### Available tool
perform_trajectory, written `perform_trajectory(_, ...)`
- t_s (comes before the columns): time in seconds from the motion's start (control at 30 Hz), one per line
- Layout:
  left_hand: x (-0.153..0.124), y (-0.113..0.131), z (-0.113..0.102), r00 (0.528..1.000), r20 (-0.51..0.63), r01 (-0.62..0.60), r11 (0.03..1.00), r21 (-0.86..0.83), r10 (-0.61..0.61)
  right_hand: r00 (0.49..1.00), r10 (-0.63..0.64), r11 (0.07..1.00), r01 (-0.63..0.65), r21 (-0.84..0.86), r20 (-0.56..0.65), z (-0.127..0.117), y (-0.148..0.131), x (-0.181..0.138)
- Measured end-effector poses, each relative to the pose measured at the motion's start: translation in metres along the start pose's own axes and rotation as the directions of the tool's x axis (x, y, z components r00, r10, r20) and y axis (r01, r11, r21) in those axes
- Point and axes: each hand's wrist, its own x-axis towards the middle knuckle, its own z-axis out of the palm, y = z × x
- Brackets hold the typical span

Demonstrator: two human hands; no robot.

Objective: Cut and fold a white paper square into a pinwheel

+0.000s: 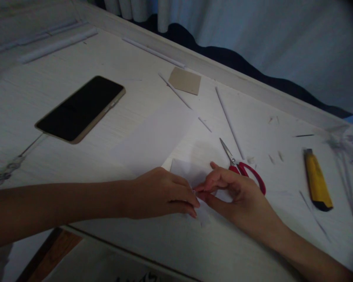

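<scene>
My left hand (pixel 164 194) is closed on a small piece of white paper (pixel 181 166) near the table's front edge, its thumb out of sight behind the fingers. From the right, my right hand (pixel 242 196) pinches the same paper between thumb and index finger. The fingertips of both hands nearly meet there and cover much of the paper. Just behind my right hand lie scissors (pixel 233 160) with red handles, their blades pointing away. A larger white sheet (pixel 155 137) lies flat beyond my left hand.
A phone (pixel 80 109) with a strap lies at left. Thin rolled paper sticks (pixel 229 123) are scattered near a cardboard piece (pixel 186 80). A yellow utility knife (pixel 317 182) is at right. Thicker paper rolls (pixel 59 45) lie far left; a raised ledge (pixel 238 80) borders the back.
</scene>
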Motion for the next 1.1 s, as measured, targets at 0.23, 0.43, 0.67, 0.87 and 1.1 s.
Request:
perform_trajectory(0.23, 0.000, 0.000, -0.001, 0.999, 0.027, -0.027, 0.999, -0.027, 0.027, 0.988, 0.127, 0.971, -0.143, 0.191, 0.093, -0.004, -0.006, 0.001)
perform_trajectory(0.43, 0.001, 0.000, -0.001, 0.998, 0.042, -0.038, 0.998, -0.040, 0.040, 0.986, 0.068, 0.974, -0.099, 0.206, 0.151, -0.010, -0.004, 0.004)
perform_trajectory(0.67, 0.000, 0.000, 0.000, 0.999, 0.020, -0.050, 0.999, -0.019, 0.050, 0.983, 0.086, 0.967, -0.122, 0.224, 0.162, -0.010, -0.004, 0.004)
perform_trajectory(0.87, 0.000, 0.000, 0.000, 0.998, 0.027, -0.055, 0.998, -0.001, 0.055, 0.987, 0.078, 0.978, -0.103, 0.181, 0.137, -0.008, 0.000, 0.005)
perform_trajectory(1.1, 0.000, 0.000, 0.000, 0.999, 0.025, -0.040, 0.999, -0.019, 0.041, 0.993, 0.038, 0.990, -0.052, 0.128, 0.111, -0.006, 0.000, 0.004)
